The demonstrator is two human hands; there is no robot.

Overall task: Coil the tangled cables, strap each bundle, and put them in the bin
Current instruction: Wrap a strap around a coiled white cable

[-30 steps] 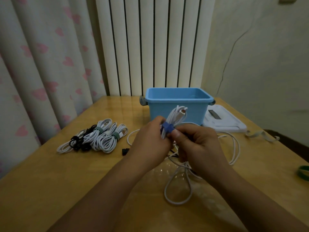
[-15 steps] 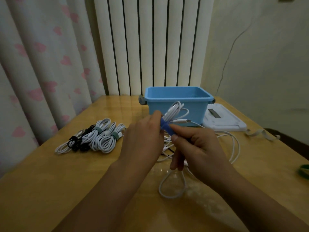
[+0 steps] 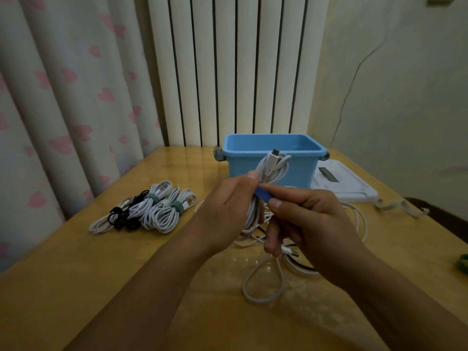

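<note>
1. Gripping a white cable bundle (image 3: 272, 171) upright above the desk (image 3: 63, 287), my left hand (image 3: 225, 211) has its fingers curled round the coil's middle; they are hidden behind the back of the hand, with only the thumb tip showing.
2. My right hand (image 3: 311, 224) pinches a blue strap (image 3: 263, 195) between thumb and forefinger, the strap's other end against the bundle; how far it wraps round the coil is hidden.
3. A plug end sticks out at the bundle's top, in front of the blue bin (image 3: 273, 158), which stands at the desk's far side.
4. Loose white and black cables (image 3: 263, 282) lie tangled on the desk beneath my hands, partly covered by my right wrist.
5. Strapped bundles (image 3: 149, 211), white and black, lie in a cluster on the desk to the left, well apart from the bin.
6. A white flat object (image 3: 347, 186) lies just right of the bin; what it is I cannot make out.
7. A pale strap (image 3: 402, 206) lies near the right edge, and something green (image 3: 463, 262) is cut off by the frame.
</note>
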